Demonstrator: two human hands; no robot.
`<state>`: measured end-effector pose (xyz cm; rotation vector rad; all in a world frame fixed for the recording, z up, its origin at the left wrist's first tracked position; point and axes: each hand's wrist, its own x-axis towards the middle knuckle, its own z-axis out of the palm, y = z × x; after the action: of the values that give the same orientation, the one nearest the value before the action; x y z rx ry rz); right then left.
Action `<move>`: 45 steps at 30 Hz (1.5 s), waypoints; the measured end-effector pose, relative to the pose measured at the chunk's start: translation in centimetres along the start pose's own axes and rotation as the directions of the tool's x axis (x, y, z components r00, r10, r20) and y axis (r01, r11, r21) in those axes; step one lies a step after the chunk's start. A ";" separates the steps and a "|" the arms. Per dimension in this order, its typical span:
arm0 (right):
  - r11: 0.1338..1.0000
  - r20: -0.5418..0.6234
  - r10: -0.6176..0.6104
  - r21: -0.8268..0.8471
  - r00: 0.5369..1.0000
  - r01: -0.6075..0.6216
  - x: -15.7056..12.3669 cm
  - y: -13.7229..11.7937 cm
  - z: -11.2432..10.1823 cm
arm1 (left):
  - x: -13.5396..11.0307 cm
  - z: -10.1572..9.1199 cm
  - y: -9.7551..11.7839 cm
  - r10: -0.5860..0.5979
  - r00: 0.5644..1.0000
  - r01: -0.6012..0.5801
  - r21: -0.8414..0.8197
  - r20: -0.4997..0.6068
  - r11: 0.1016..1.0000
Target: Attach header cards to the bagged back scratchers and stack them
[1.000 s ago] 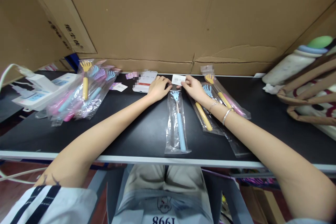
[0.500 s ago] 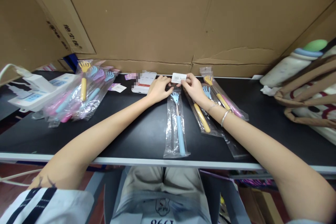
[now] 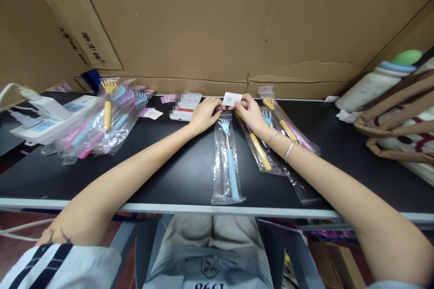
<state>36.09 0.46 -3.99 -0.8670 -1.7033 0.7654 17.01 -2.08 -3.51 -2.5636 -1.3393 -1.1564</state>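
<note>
A blue back scratcher (image 3: 232, 167) lies in a clear plastic bag (image 3: 219, 185) in front of me, its claw end pointing away. My left hand (image 3: 205, 115) is closed at the far top edge of this bag, thumb and fingertips pinching it. Between the thumb and fingers of my right hand (image 3: 249, 110) is a small white card (image 3: 232, 98) with a barcode, held just above the bag's mouth. Under and beside my right wrist lie more bagged back scratchers, among them one with a yellow handle (image 3: 260, 151) and one with a pink handle (image 3: 298, 137).
Several bagged back scratchers (image 3: 107, 115) are piled at the left beside a white power strip (image 3: 56, 117). A phone (image 3: 186, 107) and small cards (image 3: 151, 113) lie near the cardboard wall (image 3: 190, 22). At the right are a bottle (image 3: 376, 86) and a brown-strapped bag (image 3: 383, 153).
The white card has shifted slightly to the right and up and is tilted a little. Both hands stay at the bag's top end, and the bagged scratcher has barely moved.
</note>
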 end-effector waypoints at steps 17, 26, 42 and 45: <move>0.997 -0.058 -0.044 -0.059 0.997 0.041 -0.1 -0.5 0.1 | 0.1 -0.3 0.0 0.073 0.995 -0.073 -0.003 -0.074 0.997; 0.988 -0.043 -0.029 -0.152 0.999 0.022 -0.3 -0.7 0.0 | -0.5 -1.1 0.6 0.081 0.993 -0.084 -0.025 -0.084 0.996; 0.985 -0.037 -0.015 -0.174 0.999 0.009 -0.4 -0.7 -0.3 | -0.5 -1.2 1.1 0.089 0.995 -0.090 -0.019 -0.049 0.996; 0.980 -0.013 -0.010 -0.197 1.000 0.007 -0.3 -0.6 -0.5 | -0.5 -1.2 1.2 0.093 0.995 -0.094 -0.019 -0.045 0.995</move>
<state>36.50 -0.10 -3.49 -0.9967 -1.7902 0.5900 16.98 -3.63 -2.60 -2.5683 -1.1903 -1.2102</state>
